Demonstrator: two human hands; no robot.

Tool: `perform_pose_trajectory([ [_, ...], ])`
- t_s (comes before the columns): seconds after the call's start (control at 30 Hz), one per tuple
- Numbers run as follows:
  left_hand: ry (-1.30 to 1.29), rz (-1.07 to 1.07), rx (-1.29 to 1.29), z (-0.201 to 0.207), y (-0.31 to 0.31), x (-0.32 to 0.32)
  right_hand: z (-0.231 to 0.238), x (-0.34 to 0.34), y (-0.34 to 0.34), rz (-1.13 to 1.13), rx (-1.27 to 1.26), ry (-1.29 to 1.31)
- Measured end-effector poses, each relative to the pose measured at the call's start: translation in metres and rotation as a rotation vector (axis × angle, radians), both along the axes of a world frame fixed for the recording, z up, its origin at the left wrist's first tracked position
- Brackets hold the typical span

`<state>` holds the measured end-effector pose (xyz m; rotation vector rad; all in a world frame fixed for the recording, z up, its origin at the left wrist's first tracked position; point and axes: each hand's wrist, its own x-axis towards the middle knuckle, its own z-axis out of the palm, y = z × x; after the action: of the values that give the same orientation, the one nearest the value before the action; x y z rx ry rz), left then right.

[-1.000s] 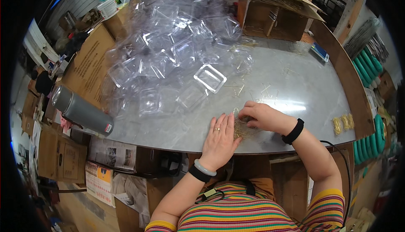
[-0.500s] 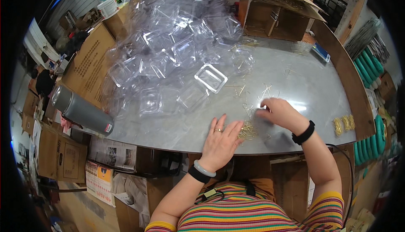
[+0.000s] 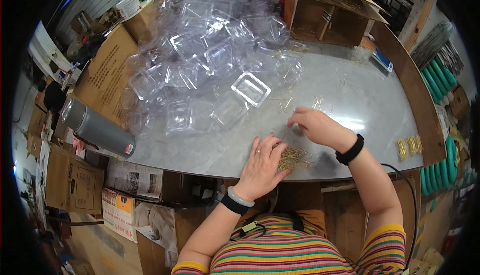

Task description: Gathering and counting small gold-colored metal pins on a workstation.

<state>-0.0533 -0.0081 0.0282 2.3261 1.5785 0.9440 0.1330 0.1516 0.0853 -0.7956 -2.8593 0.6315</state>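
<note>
A small heap of thin gold-coloured wire hooks [image 3: 296, 159] lies near the table's front edge. Against the heap's left side rests my left hand [image 3: 262, 166], open, its fingers spread and turned toward the table. Just beyond the heap, my right hand [image 3: 320, 127] is low over the grey tabletop with its fingers curled together. Whether wire sits between those fingertips is hidden. A few loose wire hooks [image 3: 318, 104] lie scattered past my right hand, and others are farther back.
A large pile of clear plastic clamshell boxes [image 3: 200, 60] covers the back left. One clear box [image 3: 251, 90] lies nearest my hands. A grey bottle [image 3: 100, 129] stands at the left edge. Bundled gold wire [image 3: 409, 147] and a blue packet [image 3: 382, 60] lie at right, inside a wooden rim [image 3: 417, 80].
My right hand has moved left, and its fingers are now past the heap. Loose hooks that lay just beyond the heap no longer show there. My left hand's fingers have bent slightly.
</note>
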Motion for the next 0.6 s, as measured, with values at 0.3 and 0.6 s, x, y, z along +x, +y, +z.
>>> perform_pose_trajectory([
  [0.3,0.009,0.045,0.011,-0.006,0.002,0.001,-0.022,0.002,-0.039,-0.073,0.333,0.029],
  [0.6,0.063,0.076,-0.043,-0.008,0.004,0.001,0.018,0.060,-0.074,-0.193,0.041,-0.046],
])
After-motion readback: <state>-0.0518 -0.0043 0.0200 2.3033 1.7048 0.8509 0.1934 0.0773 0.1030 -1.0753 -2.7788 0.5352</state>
